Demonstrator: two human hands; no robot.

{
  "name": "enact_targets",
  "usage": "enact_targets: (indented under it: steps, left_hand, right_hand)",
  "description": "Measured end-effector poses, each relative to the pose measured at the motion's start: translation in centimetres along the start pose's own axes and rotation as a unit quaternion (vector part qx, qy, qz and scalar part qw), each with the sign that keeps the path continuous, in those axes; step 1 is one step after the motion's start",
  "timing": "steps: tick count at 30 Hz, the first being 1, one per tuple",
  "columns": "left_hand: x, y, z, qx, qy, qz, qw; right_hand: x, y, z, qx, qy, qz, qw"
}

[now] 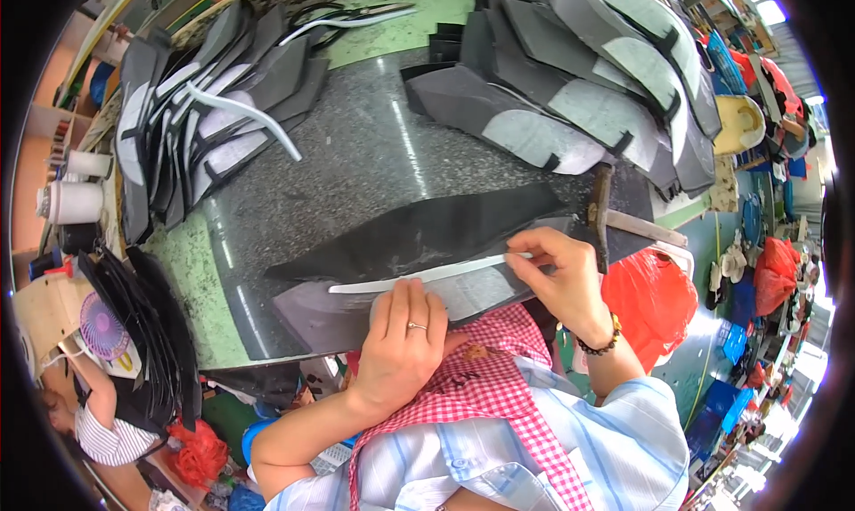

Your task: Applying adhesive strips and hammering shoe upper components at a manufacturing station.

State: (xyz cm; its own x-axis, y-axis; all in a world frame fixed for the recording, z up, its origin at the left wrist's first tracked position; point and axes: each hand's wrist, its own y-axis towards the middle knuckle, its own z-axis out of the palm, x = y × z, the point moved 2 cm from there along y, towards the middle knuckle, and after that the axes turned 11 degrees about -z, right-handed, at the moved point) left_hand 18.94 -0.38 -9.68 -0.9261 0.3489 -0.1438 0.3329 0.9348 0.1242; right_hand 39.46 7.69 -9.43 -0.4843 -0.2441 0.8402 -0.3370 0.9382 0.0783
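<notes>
A curved dark grey sheet piece (pixel 427 226) lies near the table's front edge, with a grey panel and a light grey patch (pixel 478 294) on its near side. Along its middle runs a narrow white strip (pixel 356 287). My left hand (pixel 405 342) rests on the strip and the panel, its fingers stretched out and lying flat side by side. At the strip's right end, my right hand (pixel 563 275) pinches it between thumb and forefinger. What lies beneath my left fingers is hidden.
A hammer (pixel 646 227) lies beside my right hand. Stacks of grey pieces stand at the back right (pixel 543 137) and back left (pixel 240 110), where a loose white strip (pixel 240 110) rests on top. Scissors (pixel 356 16) lie at the back. Another person (pixel 111 426) sits at left.
</notes>
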Motion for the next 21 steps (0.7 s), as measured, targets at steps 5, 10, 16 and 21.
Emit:
enact_targets:
  steps: [5,10,16,21]
  left_hand:
    - [-0.3,1.3,0.3,0.007,0.027,-0.031,0.999]
    - [-1.1,0.9,1.2,0.024,0.117,-0.023,0.993]
    - [-1.8,0.9,1.6,0.01,0.213,-0.001,0.977]
    - [0.0,0.2,-1.3,0.061,0.066,-0.016,0.996]
  right_hand:
    - [-0.3,0.7,0.2,-0.015,-0.003,0.006,1.0]
    - [-0.4,1.3,0.5,-0.028,-0.039,-0.038,0.998]
    - [-1.5,3.4,-0.7,0.032,-0.167,-0.066,0.983]
    - [-1.9,3.6,-0.9,0.159,-0.097,-0.03,0.982]
